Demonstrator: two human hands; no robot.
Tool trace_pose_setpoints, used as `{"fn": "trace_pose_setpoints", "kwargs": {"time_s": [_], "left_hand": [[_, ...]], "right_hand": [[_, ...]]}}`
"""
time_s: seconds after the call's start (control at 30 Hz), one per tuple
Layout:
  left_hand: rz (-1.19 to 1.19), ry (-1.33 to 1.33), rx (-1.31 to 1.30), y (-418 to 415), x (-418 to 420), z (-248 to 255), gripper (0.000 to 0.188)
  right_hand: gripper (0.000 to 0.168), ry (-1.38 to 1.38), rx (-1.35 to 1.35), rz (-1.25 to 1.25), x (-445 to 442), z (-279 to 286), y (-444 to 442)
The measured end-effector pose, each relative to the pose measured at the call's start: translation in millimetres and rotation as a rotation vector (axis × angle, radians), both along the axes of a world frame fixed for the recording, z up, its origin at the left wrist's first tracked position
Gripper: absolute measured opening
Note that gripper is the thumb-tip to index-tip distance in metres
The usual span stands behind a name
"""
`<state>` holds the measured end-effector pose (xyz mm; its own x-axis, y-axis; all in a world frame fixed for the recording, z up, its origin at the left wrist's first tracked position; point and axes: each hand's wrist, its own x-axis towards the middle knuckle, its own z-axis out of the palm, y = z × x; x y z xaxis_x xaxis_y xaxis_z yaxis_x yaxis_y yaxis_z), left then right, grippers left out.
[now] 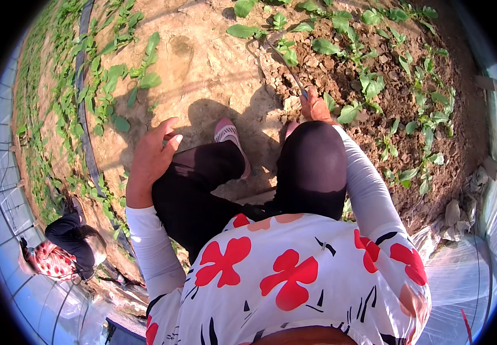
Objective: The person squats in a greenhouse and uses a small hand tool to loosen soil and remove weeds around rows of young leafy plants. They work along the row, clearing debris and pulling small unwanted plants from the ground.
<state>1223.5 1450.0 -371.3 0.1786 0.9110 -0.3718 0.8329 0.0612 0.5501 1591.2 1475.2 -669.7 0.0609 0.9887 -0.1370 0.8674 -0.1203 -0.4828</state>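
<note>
My right hand (316, 105) grips the handle of a thin-shafted hand hoe (289, 69), just beyond my right knee. The tool's head rests at the soil among young leafy plants (287, 49), where a leaf partly hides it. My left hand (155, 151) holds nothing; its fingers are apart, above my left knee and near a broad-leaved seedling (121, 123). Between my shoes lies pale, packed soil (214, 64). Crumbly, darker soil (326, 71) surrounds the plants on the right.
A black drip hose (85, 129) runs along the plant rows at left. Another person (69, 248) crouches at the lower left, by the plastic greenhouse wall (6, 172). Clear plastic sheeting (455, 271) lies at the lower right, and blocks (491, 168) stand along the right edge.
</note>
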Motion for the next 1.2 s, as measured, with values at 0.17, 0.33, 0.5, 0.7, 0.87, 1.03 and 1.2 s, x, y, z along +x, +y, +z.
{"fn": "trace_pose_setpoints", "kwargs": {"time_s": [0.17,0.33,0.5,0.7,0.87,1.03,1.2], "left_hand": [[0.006,0.003,0.014,-2.6,-2.5,-1.5,0.035],[-0.005,0.012,0.026,-1.4,-1.1,-1.5,0.035],[0.017,0.03,0.024,-5.6,-6.1,-1.5,0.035],[0.042,0.03,0.02,-12.4,-12.6,-1.2,0.035],[0.047,0.048,0.003,-9.0,-9.2,1.8,0.035],[0.023,0.019,-0.019,0.5,-3.1,-2.0,0.036],[0.084,0.002,-0.011,-11.7,-13.4,-2.0,0.036]], "right_hand": [[0.043,0.079,-0.274,0.041,-0.3,6.9,-58.4],[0.042,0.035,-0.328,0.109,31.2,20.9,-107.8],[0.042,-0.012,-0.338,0.118,55.0,11.7,-111.9],[0.033,0.239,-0.327,-0.112,33.5,24.3,-69.9],[0.032,-0.065,-0.059,0.054,-22.1,53.5,-8.4],[0.038,-0.104,0.126,0.069,-9.1,-21.4,-32.9],[0.038,-0.004,-0.169,0.186,7.2,11.3,-92.2]]}}
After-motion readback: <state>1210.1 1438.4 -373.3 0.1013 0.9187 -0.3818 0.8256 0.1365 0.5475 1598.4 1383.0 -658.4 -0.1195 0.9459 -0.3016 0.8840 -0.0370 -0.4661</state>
